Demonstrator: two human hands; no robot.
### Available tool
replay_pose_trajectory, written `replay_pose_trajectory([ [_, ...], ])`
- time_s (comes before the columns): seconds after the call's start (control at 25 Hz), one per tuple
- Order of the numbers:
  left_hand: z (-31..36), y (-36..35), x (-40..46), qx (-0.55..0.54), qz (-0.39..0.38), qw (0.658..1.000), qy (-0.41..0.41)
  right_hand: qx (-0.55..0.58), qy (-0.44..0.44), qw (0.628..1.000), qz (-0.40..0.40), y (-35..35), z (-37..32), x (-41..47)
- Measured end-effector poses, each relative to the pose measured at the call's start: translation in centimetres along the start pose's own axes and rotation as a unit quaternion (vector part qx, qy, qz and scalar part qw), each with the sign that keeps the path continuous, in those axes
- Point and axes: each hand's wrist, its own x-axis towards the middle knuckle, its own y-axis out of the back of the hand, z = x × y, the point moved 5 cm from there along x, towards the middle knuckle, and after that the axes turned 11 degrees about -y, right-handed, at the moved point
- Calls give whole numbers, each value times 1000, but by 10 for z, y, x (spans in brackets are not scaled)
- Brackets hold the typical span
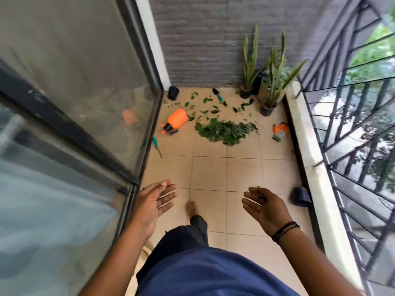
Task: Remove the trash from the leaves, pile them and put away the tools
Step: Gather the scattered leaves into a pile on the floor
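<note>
A heap of green leaves lies on the tiled balcony floor, with loose leaves scattered behind it. An orange spray bottle lies on its side to the left. A teal-handled trowel lies near the back wall, and a teal-handled hand tool lies by the glass door. An orange and white item sits at the right kerb. My left hand and my right hand hang in front of me, fingers straight, holding nothing, far short of the leaves.
Glass sliding door on the left. Metal railing and a white kerb on the right. Potted snake plants stand in the back right corner. A black pot sits back left. A dark slipper lies by the kerb.
</note>
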Motion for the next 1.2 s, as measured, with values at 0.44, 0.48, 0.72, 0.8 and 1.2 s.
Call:
replay_pose_trajectory([
  [0.44,38,-83,203,69,-89,993,18,-43,-20,998,38,-84,-146,86],
  [0.48,38,-94,219,72,-108,991,30,-61,-8,998,26,-101,-162,92],
  [0.72,70,-210,294,142,-259,955,23,-64,46,997,23,-149,-234,132],
  [0.8,87,-264,311,150,-312,938,-13,-39,59,997,29,-143,-252,146],
  [1.2,-39,-413,436,368,-361,857,-23,52,-47,989,127,-84,-273,388],
])
